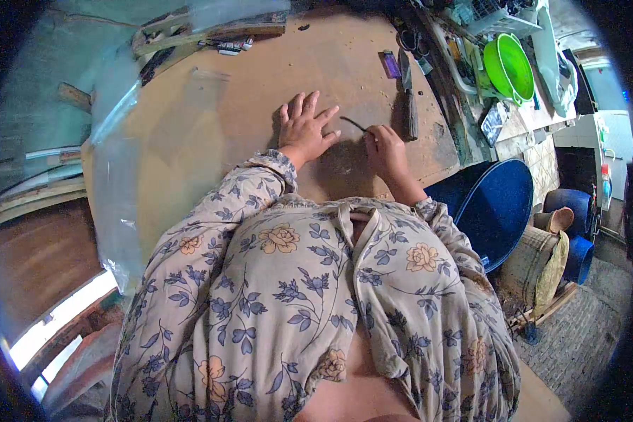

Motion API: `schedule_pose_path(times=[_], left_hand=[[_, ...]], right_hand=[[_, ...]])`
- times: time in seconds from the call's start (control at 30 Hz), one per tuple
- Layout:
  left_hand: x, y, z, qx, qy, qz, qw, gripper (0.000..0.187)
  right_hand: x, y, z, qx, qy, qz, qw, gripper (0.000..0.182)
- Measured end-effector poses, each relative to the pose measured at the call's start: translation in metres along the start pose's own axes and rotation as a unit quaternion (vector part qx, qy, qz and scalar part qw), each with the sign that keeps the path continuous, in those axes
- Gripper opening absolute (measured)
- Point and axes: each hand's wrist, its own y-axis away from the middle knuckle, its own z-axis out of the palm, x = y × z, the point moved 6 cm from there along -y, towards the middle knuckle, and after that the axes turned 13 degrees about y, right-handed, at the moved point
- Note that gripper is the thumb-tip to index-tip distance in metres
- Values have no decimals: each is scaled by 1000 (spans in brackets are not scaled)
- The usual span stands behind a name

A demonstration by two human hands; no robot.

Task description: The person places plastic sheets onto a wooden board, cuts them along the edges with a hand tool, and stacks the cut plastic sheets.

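My left hand (304, 126) lies palm down on the brown work surface (253, 91), its fingers spread and nothing in them. A little to its right, my right hand (388, 155) pinches one end of a thin, dark, slightly curved strip (352, 123). The strip's free end points toward my left fingertips, with a small gap between. What the strip is made of does not show. Just beyond my right hand lies a knife (408, 105) with a dark handle, its blade facing away from me. Next to the blade is a small purple packet (391, 65).
Small crumbs dot the table. Scissors (407, 40) lie near the far right edge. A green basin (508, 69) and other clutter stand on the right. Below the table's right side is a large blue barrel (496, 211). Clear plastic sheeting (119, 190) hangs along the left edge.
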Motion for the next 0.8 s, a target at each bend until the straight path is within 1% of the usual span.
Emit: schedule_pose_path(times=[0.07,0.1,0.17,0.3,0.37,0.4,0.47,0.5,0.53,0.57,0.63,0.67,0.73,0.8], left_hand=[[3,2,-2,-4,-1,-2,1000,51],[3,2,-2,-8,-4,-3,1000,51],[3,2,-4,-12,-8,-3,1000,50],[1,3,-1,-19,-18,0,1000,51],[-1,3,-1,-17,-27,4,999,52],[-3,2,-1,-6,-25,9,1000,53],[-7,1,3,4,-26,16,1000,55],[-8,1,0,42,-1,30,999,53],[-8,2,-4,81,23,44,995,52],[-9,3,-4,80,20,47,996,52],[5,6,-9,49,-33,104,993,54],[6,7,-10,49,-36,105,993,54],[3,1,9,-15,-67,108,992,52],[8,-1,4,-23,-74,109,991,52]], right_hand=[[4,5,-16,98,-76,14,992,9],[6,9,-15,99,-77,15,992,9],[18,23,-11,109,-89,70,988,12],[16,48,-11,121,-58,81,988,14],[19,55,-8,132,-62,117,982,13],[20,56,-4,134,-63,119,982,13],[19,54,0,152,-43,96,983,15],[18,53,-1,156,-45,98,982,15],[11,50,-3,143,-19,50,988,15],[4,49,-3,129,8,2,992,16],[5,48,-4,144,3,-6,990,16],[4,48,-5,156,-1,-16,988,16],[8,45,4,152,4,-10,988,17],[5,44,1,146,5,-5,989,17]])
